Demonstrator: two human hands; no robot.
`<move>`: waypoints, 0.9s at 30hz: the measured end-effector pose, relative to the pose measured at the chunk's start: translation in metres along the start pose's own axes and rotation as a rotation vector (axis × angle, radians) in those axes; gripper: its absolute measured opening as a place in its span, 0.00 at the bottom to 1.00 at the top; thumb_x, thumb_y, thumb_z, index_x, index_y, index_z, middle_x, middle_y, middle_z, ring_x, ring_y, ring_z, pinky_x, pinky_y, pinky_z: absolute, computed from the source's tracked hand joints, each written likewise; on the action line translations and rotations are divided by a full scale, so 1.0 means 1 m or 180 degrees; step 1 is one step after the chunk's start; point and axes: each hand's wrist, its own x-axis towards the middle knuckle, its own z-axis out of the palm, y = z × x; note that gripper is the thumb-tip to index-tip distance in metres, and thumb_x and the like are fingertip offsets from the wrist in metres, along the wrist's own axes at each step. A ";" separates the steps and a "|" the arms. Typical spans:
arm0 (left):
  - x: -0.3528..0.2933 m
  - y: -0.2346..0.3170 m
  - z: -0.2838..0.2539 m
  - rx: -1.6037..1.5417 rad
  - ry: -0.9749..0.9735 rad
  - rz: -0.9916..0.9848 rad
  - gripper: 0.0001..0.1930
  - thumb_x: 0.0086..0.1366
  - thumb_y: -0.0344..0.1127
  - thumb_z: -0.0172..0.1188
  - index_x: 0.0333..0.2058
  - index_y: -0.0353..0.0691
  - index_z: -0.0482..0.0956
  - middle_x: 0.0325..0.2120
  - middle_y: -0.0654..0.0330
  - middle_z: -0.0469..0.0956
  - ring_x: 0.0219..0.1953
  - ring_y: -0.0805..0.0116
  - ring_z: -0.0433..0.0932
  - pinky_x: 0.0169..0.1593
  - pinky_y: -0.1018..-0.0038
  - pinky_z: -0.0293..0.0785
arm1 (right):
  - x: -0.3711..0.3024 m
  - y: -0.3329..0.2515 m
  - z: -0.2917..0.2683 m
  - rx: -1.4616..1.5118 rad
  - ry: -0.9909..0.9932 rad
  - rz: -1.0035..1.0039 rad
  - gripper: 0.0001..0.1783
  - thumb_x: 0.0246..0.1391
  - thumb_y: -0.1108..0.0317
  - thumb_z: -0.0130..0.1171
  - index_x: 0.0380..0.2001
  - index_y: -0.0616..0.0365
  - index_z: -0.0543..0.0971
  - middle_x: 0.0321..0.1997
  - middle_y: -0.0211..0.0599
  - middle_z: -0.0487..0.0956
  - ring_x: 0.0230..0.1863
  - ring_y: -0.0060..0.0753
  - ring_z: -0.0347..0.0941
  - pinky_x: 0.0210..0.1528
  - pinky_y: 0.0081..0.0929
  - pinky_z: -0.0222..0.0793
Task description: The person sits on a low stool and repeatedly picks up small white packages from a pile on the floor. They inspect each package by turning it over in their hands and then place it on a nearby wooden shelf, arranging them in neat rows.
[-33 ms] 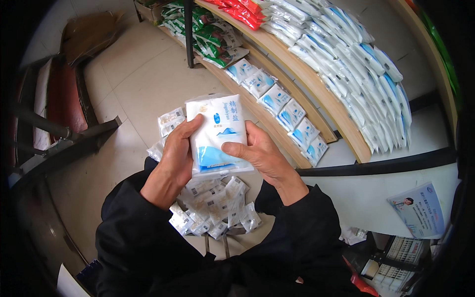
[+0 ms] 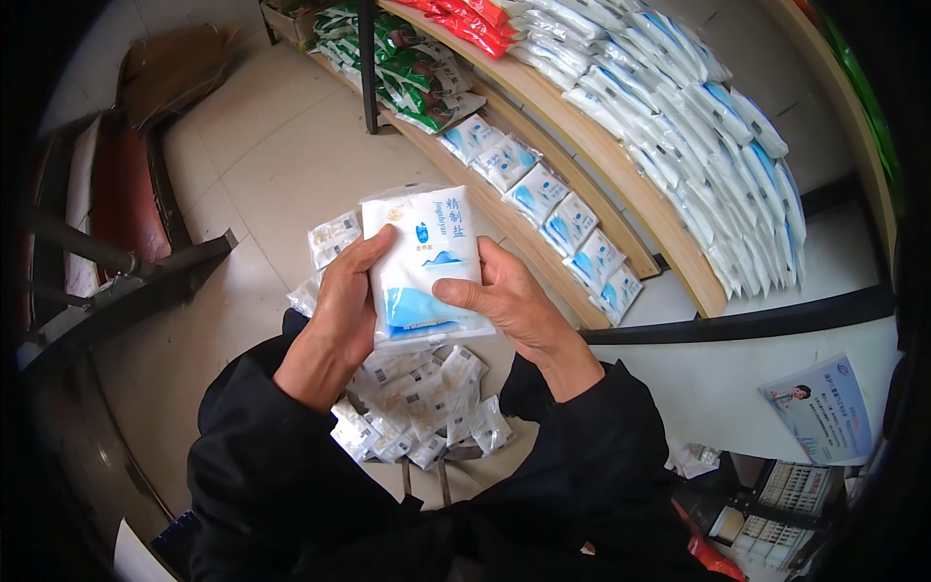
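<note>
Between my hands is a white-and-blue bag of salt [image 2: 419,267], its printed front turned up. My left hand [image 2: 341,301] is closed on its left edge, thumb over the front. From the right, my right hand [image 2: 509,301] grips the same bag, its thumb pressed flat near the lower middle. Clear plastic shows along the bag's edges; whether a second one lies behind it I cannot tell. Below my hands is a heap of small white packets [image 2: 427,403], with more packets [image 2: 335,238] beyond my left wrist.
To the right, a wooden shelf [image 2: 606,170] carries rows of white-and-blue bags [image 2: 689,145] and red bags [image 2: 461,24]. Lower down stand similar small salt bags [image 2: 569,223] and green bags [image 2: 388,73]. A dark metal frame [image 2: 126,291] is at left, and a leaflet [image 2: 824,412] at right.
</note>
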 end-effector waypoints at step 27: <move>-0.015 0.008 0.024 0.0583 0.0091 0.0149 0.19 0.74 0.40 0.57 0.55 0.33 0.74 0.47 0.51 0.81 0.46 0.62 0.83 0.53 0.66 0.81 | 0.009 0.012 -0.001 0.1167 0.0411 0.0322 0.27 0.62 0.60 0.66 0.59 0.62 0.73 0.54 0.39 0.80 0.55 0.32 0.78 0.58 0.32 0.77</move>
